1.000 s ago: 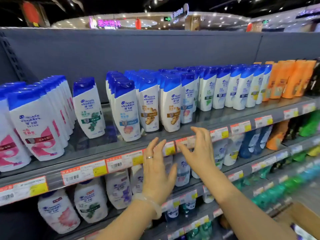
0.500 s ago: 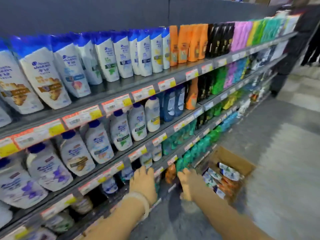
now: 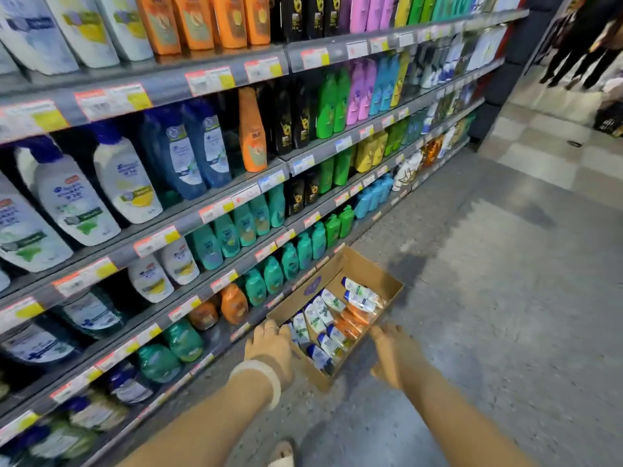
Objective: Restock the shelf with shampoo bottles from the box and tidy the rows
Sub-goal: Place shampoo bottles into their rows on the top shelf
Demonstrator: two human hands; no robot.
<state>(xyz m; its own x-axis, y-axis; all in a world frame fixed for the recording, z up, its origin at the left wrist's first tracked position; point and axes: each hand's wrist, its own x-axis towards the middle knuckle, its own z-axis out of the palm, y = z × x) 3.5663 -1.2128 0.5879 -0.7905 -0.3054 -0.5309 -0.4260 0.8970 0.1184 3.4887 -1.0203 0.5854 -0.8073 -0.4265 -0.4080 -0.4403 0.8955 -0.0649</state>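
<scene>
Grey speckled floor [image 3: 488, 298] underfoot, turning to pale checkered tiles farther down the aisle, with dark-clothed legs of bystanders [image 3: 580, 59] at the far right. Along the left, tiered grey shelving [image 3: 215, 217] edged with red-and-yellow price tags, packed with white, blue, orange, black, green, pink and teal bottles. On the floor just beside the lowest tier, an open cardboard box [image 3: 367, 267], holding white shampoo bottles [image 3: 323, 318] with blue caps lying in loose rows, plus a few orange ones on its right side. Reaching down toward the near end of the box, left hand [image 3: 271, 348] with a ring and a pale bangle, fingers loosely bent over the near left corner, touching or just above the rim; cannot tell which. Right hand [image 3: 394, 352] at the box's near right side, fingers relaxed and slightly spread, gripping nothing visible. At the bottom edge, a light sandal [image 3: 281, 455].
</scene>
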